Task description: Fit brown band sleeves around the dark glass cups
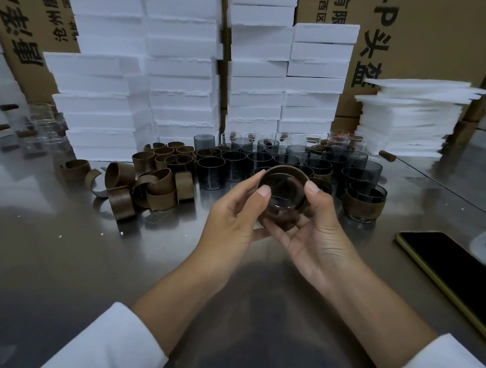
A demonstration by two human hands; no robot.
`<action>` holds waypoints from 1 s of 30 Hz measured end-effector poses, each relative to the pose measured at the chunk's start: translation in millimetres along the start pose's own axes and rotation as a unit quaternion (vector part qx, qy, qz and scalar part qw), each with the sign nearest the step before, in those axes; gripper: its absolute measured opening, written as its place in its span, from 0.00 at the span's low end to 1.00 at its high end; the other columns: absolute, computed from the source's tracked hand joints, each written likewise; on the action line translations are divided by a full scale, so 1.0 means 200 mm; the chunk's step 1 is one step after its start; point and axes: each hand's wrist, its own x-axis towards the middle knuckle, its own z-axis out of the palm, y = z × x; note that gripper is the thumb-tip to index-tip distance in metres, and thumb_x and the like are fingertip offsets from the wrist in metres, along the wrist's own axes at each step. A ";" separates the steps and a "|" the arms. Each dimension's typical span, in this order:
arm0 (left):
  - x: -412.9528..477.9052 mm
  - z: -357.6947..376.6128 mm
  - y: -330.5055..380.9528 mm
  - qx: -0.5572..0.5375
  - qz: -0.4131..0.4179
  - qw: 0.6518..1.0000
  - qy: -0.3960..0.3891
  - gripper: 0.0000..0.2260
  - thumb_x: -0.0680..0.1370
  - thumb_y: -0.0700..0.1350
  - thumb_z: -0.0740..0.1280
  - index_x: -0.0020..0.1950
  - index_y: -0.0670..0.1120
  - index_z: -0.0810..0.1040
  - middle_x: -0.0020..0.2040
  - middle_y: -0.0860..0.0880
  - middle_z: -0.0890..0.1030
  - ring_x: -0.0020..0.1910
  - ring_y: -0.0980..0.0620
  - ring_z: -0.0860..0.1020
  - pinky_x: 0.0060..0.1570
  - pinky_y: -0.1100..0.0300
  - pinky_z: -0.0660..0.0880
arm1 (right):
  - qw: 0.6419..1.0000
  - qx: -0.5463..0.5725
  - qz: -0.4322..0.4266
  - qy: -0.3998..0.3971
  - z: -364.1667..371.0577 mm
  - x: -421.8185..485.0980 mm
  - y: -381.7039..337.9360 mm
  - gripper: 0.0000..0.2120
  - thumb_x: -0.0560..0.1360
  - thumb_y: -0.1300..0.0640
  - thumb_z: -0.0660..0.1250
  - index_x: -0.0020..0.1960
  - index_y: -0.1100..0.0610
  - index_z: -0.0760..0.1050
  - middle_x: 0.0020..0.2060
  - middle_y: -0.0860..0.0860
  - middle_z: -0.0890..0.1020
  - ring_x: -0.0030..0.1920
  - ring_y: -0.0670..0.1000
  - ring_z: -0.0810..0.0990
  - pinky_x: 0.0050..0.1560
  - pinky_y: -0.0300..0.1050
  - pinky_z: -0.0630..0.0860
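- From the head camera, both hands hold one dark glass cup [280, 198] tilted above the middle of the worktop [64, 244], mouth towards the person.
- The left hand [231, 214] curls round the cup's side, thumb on the rim. The right hand [318, 232] does the same opposite, fingers underneath.
- A brown band sleeve [282, 169] rings the cup near its mouth. How far down it sits I cannot tell.
- Bare cups [237, 166] stand crowded towards the far edge, loose bands [151, 184] are heaped to their left, and a banded cup [363, 202] stands nearer the right edge.
- I'd judge the glass light, rigid, smooth and breakable. Hold it by wall and base, not by squeezing the rim.
- The band looks springy and stiffish, so push it evenly from both sides.
- A phone [451, 268] lies by the right edge.
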 end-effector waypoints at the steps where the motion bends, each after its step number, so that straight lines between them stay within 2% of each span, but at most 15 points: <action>1: 0.00 0.00 0.00 -0.009 -0.002 1.000 0.004 0.24 0.71 0.55 0.65 0.65 0.48 0.76 0.56 0.46 0.83 0.56 0.48 0.81 0.47 0.56 0.80 | 1.000 -0.008 0.000 0.000 0.00 0.00 0.00 0.09 0.64 0.48 0.70 0.40 0.51 0.86 0.43 0.56 0.86 0.47 0.53 0.85 0.42 0.44 0.82; 5: 0.00 0.00 0.01 -0.036 -0.009 0.999 0.010 0.22 0.72 0.54 0.66 0.63 0.46 0.78 0.55 0.44 0.83 0.56 0.45 0.81 0.50 0.51 0.80 | 1.000 -0.026 0.005 0.004 -0.01 0.00 -0.01 0.10 0.64 0.47 0.70 0.41 0.50 0.86 0.44 0.56 0.86 0.47 0.53 0.85 0.42 0.44 0.81; 8: 0.00 0.00 0.01 -0.053 -0.015 0.998 0.011 0.22 0.71 0.53 0.67 0.62 0.44 0.78 0.55 0.43 0.83 0.56 0.44 0.81 0.48 0.52 0.80 | 1.000 -0.025 0.007 0.007 -0.01 0.00 -0.01 0.13 0.60 0.45 0.73 0.41 0.51 0.85 0.46 0.57 0.86 0.48 0.54 0.85 0.41 0.45 0.81; 11: 0.00 -0.01 0.02 -0.068 -0.023 0.997 0.012 0.21 0.70 0.52 0.67 0.60 0.43 0.79 0.53 0.44 0.84 0.53 0.45 0.82 0.46 0.53 0.80 | 0.999 -0.027 0.008 0.015 0.00 -0.01 -0.01 0.13 0.59 0.45 0.75 0.40 0.51 0.85 0.45 0.56 0.86 0.45 0.53 0.86 0.38 0.45 0.81; 16: 0.01 -0.01 0.02 -0.088 -0.044 0.995 0.012 0.19 0.70 0.52 0.70 0.58 0.45 0.80 0.51 0.47 0.85 0.50 0.50 0.82 0.43 0.56 0.79 | 0.999 -0.034 0.017 0.020 0.00 -0.01 -0.02 0.11 0.61 0.47 0.70 0.39 0.51 0.85 0.41 0.53 0.86 0.41 0.51 0.86 0.35 0.44 0.80; 20: 0.02 -0.03 0.01 -0.104 -0.086 0.991 -0.025 0.15 0.71 0.52 0.70 0.54 0.46 0.83 0.53 0.46 0.84 0.51 0.52 0.82 0.47 0.58 0.79 | 0.999 -0.021 0.020 0.014 0.00 0.00 -0.03 0.22 0.59 0.47 0.71 0.50 0.55 0.80 0.44 0.54 0.86 0.43 0.52 0.85 0.36 0.44 0.80; 23: 0.03 -0.05 0.02 -0.139 -0.128 0.980 -0.063 0.13 0.70 0.52 0.70 0.49 0.46 0.86 0.53 0.43 0.84 0.53 0.49 0.82 0.53 0.57 0.79 | 0.999 -0.022 0.034 0.007 0.00 0.00 -0.02 0.25 0.59 0.45 0.71 0.53 0.56 0.79 0.44 0.54 0.86 0.44 0.50 0.86 0.37 0.42 0.80; 26: 0.04 -0.08 0.02 -0.162 -0.148 0.972 -0.085 0.16 0.64 0.55 0.75 0.47 0.47 0.86 0.52 0.43 0.84 0.52 0.50 0.83 0.52 0.57 0.79 | 0.998 -0.029 0.054 -0.010 0.00 0.00 -0.03 0.26 0.62 0.44 0.69 0.54 0.59 0.79 0.45 0.54 0.86 0.45 0.49 0.85 0.37 0.41 0.80; 30: 0.05 -0.10 0.01 -0.163 -0.132 0.972 -0.107 0.27 0.55 0.59 0.81 0.49 0.46 0.86 0.53 0.43 0.84 0.52 0.51 0.82 0.53 0.61 0.78 | 0.997 -0.032 0.057 -0.030 -0.01 -0.01 -0.04 0.23 0.66 0.44 0.66 0.53 0.58 0.80 0.45 0.53 0.86 0.44 0.49 0.85 0.38 0.41 0.81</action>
